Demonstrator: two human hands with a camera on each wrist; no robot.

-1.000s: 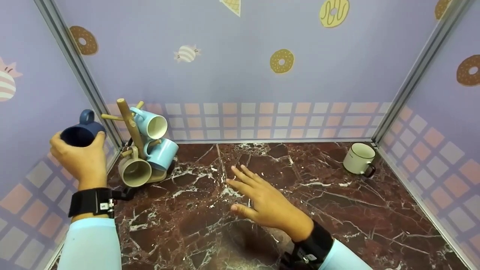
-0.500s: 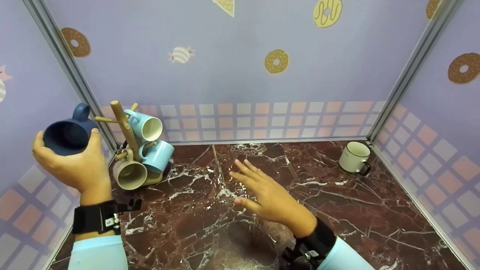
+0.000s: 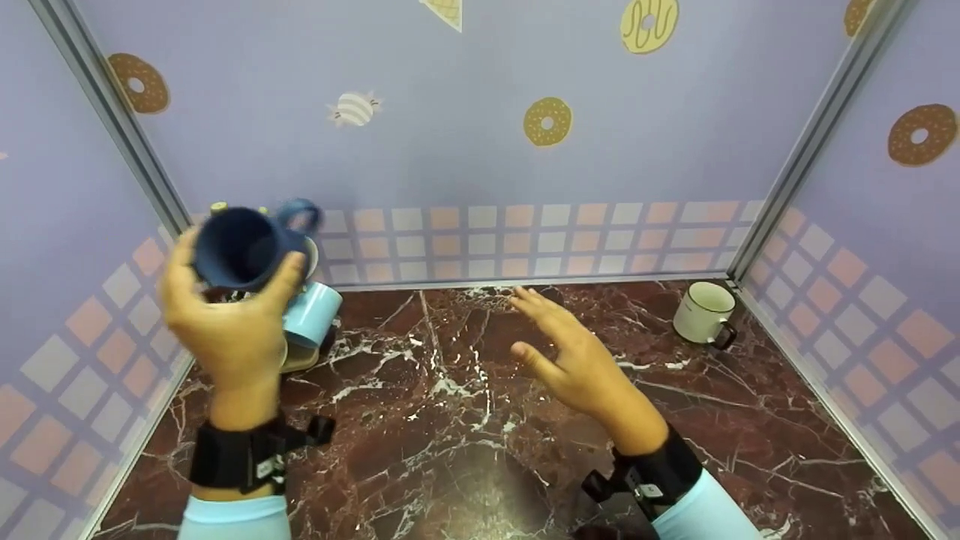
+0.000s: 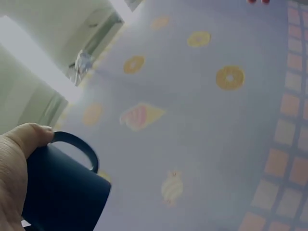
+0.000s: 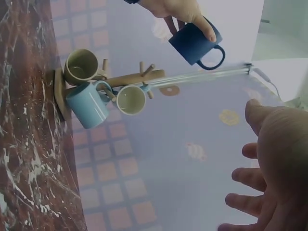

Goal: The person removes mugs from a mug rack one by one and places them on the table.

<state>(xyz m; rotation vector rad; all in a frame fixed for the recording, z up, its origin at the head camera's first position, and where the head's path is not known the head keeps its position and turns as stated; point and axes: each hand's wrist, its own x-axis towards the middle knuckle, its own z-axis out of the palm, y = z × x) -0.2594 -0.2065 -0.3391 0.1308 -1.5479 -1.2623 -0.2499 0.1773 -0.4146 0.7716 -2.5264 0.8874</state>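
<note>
- Mug point(image 3: 244, 247), dark blue, left in head view, gripped by left hand point(image 3: 225, 322).
- Right hand point(image 3: 581, 367) near centre, fingers extended, well apart from left hand.
- Rack point(image 5: 127, 79) with cups point(image 5: 90, 105), upper left of right wrist view.

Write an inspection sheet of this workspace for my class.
Surface: dark-red, white-veined, marble-look table.
Job's things: navy cylindrical mug; brown wooden mug tree bearing a beige mug and two light-blue mugs; cream, black-handled mug standing at far right.
Clutter: nothing seen.
Hands: left hand grips the navy mug; right hand holds nothing, fingers extended.
Cables: possibly a thin cord by a metal rail.
Surroundings: lilac walls, printed sweets and squares.
</note>
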